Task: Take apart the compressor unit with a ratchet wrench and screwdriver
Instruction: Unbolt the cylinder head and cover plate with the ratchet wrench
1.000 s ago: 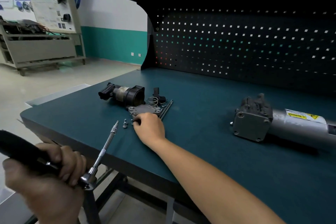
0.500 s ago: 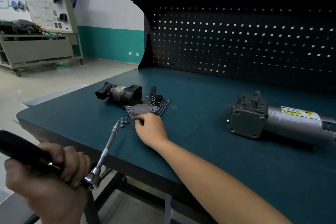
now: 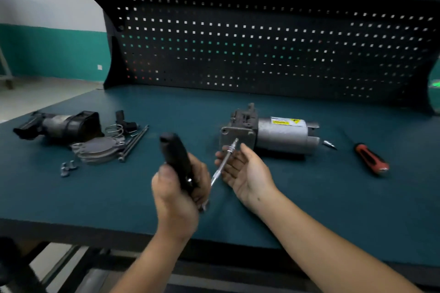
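The compressor unit [image 3: 281,134], a grey motor can with a yellow label and a dark metal head, lies on its side mid-bench. My left hand [image 3: 181,188] grips the black handle of the ratchet wrench [image 3: 176,159]. The wrench's thin silver extension [image 3: 225,159] points up and right toward the compressor's square end plate. Palm up with relaxed fingers, my right hand [image 3: 242,171] lies under the extension, just in front of the compressor. A red-and-black screwdriver [image 3: 370,158] lies on the bench at the right.
Removed parts lie at the left of the green bench [image 3: 309,209]: a black and grey housing [image 3: 62,125], round cover plates [image 3: 97,148], a spring [image 3: 114,129], long bolts [image 3: 134,141] and small bolts [image 3: 67,167]. A black pegboard [image 3: 262,50] rises behind.
My view swung right. My right hand left the cover plates and came under the extension. My left hand brought the wrench from the bench's edge to the middle, near the compressor.
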{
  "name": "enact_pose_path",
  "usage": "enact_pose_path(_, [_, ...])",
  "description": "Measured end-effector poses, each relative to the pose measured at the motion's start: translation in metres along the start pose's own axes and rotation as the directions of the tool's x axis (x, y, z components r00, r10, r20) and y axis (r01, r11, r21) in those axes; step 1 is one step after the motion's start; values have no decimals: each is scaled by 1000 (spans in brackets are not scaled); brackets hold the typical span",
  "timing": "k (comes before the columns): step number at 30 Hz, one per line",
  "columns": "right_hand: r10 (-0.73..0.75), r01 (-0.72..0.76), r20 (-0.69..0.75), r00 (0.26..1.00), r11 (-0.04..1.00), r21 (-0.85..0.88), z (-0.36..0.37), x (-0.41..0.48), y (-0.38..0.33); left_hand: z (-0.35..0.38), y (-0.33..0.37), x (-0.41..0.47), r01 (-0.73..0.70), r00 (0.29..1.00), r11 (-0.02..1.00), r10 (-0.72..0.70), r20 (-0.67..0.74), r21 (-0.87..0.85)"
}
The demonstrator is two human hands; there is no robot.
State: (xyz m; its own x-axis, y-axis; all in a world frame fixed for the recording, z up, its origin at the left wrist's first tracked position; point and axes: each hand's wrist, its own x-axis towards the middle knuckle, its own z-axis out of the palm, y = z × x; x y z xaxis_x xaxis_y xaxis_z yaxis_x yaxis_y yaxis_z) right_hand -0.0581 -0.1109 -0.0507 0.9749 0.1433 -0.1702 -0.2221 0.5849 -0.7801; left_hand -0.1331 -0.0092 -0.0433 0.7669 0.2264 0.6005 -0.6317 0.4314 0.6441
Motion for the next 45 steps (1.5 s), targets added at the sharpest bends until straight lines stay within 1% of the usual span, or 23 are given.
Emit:
enact_pose_path(2, [-65, 66, -16, 998, 998, 24, -13, -1, -12, 18, -10, 2, 15, 999, 993, -20, 42, 115])
enact_pose_path(5, [-99, 100, -30, 995, 995, 26, -21, 1, -23, 28, -25, 2, -83, 992, 966, 57, 111, 244])
enact_pose_path(10, [-49, 49, 27, 998, 999, 8, -20, 5, -28, 34, -34, 3, -160, 980, 949, 119, 158, 273])
enact_pose_path(17, [10, -12, 47, 999, 999, 45, -20, 7, -30, 37, -38, 3, -214, 974, 917, 174, 144, 336])
enact_pose_path(19, [19, -22, 51, 999, 998, 63, -21, 8, -31, 40, -39, 2, -201, 980, 919, 185, 80, 339])
enact_pose_path(22, [9, -12, 59, 998, 998, 56, -21, 8, -32, 50, -39, 2, -78, 988, 971, 105, -111, 226])
enact_pose_path(24, [-1, -2, 55, 999, 998, 55, -21, 10, -32, 57, -38, 4, -48, 982, 987, 75, -171, 155])
enact_pose_path(26, [0, -2, 44, 999, 999, 40, -20, 10, -32, 61, -36, 6, -55, 977, 989, 82, -199, 140])
enact_pose_path(28, [5, -2, 45, 999, 998, -60, -20, 9, -36, 63, -34, 7, -62, 971, 988, 92, -220, 142])
enact_pose_path(29, [-10, 16, 35, 999, 984, -180, -20, 7, -39, 63, -33, 8, -63, 969, 989, 92, -230, 132])
enact_pose_path(30, [-68, 72, 23, 997, 921, -383, -21, 6, -43, 63, -31, 10, -62, 968, 990, 90, -236, 123])
enact_pose_path(31, [-182, 158, 29, 983, 753, -639, -24, 7, -47, 63, -30, 12, -61, 968, 991, 88, -235, 119])
enact_pose_path(32, [-351, 236, 73, 933, 450, -861, -28, 9, -54, 62, -30, 14, -58, 970, 992, 83, -228, 114])
enact_pose_path(33, [-528, 269, 190, 827, 77, -960, -31, 10, -61, 60, -29, 15, -57, 975, 993, 77, -210, 102])
enact_pose_path(34, [-608, 256, 330, 722, -208, -944, -33, 14, -69, 59, -28, 17, -54, 982, 995, 69, -178, 90])
enact_pose_path(35, [-586, 236, 424, 691, -370, -898, -34, 18, -78, 58, -28, 18, -48, 988, 995, 61, -139, 89])
enact_pose_path(36, [-502, 226, 464, 730, -463, -857, -37, 25, -86, 57, -27, 18, -40, 993, 994, 51, -103, 99])
enact_pose_path(37, [-394, 213, 456, 798, -523, -825, -38, 32, -94, 56, -28, 19, -30, 997, 993, 38, -74, 114])
enact_pose_path(38, [-310, 172, 420, 853, -591, -788, -38, 40, -99, 55, -29, 18, -21, 999, 991, 28, -47, 135])
enact_pose_path(40, [-221, 100, 332, 917, -679, -727, -40, 54, -107, 53, -33, 17, -56, 998, 978, 49, 41, 199])
enact_pose_path(42, [-193, 63, 280, 940, -710, -701, -44, 64, -109, 51, -37, 15, -148, 974, 959, 98, 206, 243])
enact_pose_path(43, [-200, 54, 288, 936, -729, -683, -45, 69, -109, 49, -38, 15, -201, 944, 942, 113, 309, 270])
enact_pose_path(45, [-224, 62, 353, 908, -763, -644, -45, 75, -109, 46, -36, 19, -319, 850, 871, 89, 519, 373])
